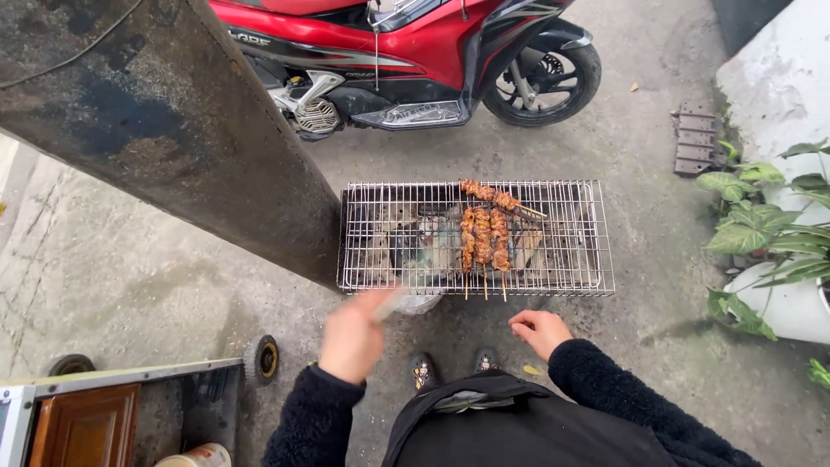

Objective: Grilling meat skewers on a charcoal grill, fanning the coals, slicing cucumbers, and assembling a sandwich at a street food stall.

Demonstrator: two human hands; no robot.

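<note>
1. Head view first: you crouch over a low charcoal grill (596, 259) topped with a wire rack (389, 233), and four meat skewers (484, 233) lie near its middle, three side by side with their stick ends pointing at you and a fourth laid across their far tips
2. Your left hand (350, 337) is closed around a pale, motion-blurred fan-like thing (406, 303) just at the near edge of the rack; the blur hides what it is exactly. Swinging it that close to the wire, you could clip the rack and shift it off the grill, or blow ash up onto the meat
3. Your right hand (540, 330) hovers near the front edge with fingers loosely curled and nothing in it. It sits just short of the stick ends, so a careless reach could meet hot wire
4. Sleeves on both arms are thick, fuzzy and dark; leaning lower could bring them over the coals
5. Sparks are a worry too, with a red scooter (406, 52) parked just behind the grill and potted plants (761, 225) to the right
6. Your shoes (454, 367) sit just below the near edge, where falling embers would land
</note>
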